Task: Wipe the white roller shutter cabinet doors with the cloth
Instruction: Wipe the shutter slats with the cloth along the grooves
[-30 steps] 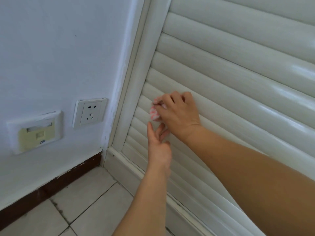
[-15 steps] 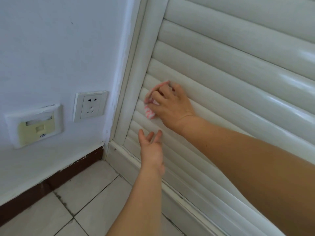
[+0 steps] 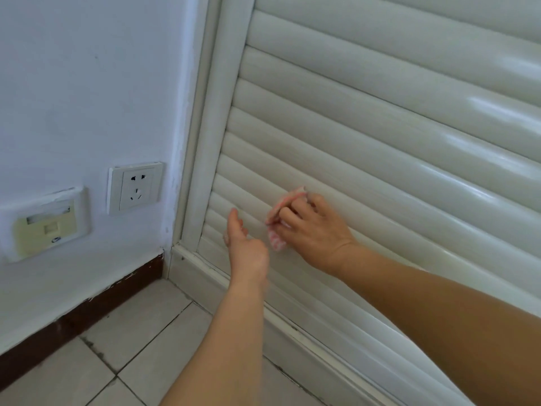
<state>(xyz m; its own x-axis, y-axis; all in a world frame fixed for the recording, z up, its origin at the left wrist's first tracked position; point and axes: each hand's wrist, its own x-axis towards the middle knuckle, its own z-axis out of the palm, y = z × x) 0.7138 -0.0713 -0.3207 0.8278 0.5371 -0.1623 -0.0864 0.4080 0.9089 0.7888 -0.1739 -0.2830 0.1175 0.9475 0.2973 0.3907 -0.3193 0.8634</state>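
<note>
The white roller shutter door [image 3: 366,136] fills the right of the view, its rounded slats running across and its frame post at the left. My right hand [image 3: 316,232] presses a small pink-and-white cloth [image 3: 276,238] against the lower slats; the cloth is bunched and mostly hidden under my fingers. My left hand [image 3: 244,244] hovers just left of the cloth, fingers apart and holding nothing, close to the lowest slats near the frame's bottom corner.
A white wall on the left carries a power socket [image 3: 134,187] and a yellowed data outlet plate [image 3: 44,225]. A dark brown skirting board [image 3: 82,315] runs along its foot. Pale floor tiles [image 3: 140,347] lie below, and the cabinet's base rail [image 3: 292,323] meets them.
My right hand has slid the cloth along the slats, away from the frame post and rightwards. The left hand stays open just below and left of it. The camera has tilted upward.
</note>
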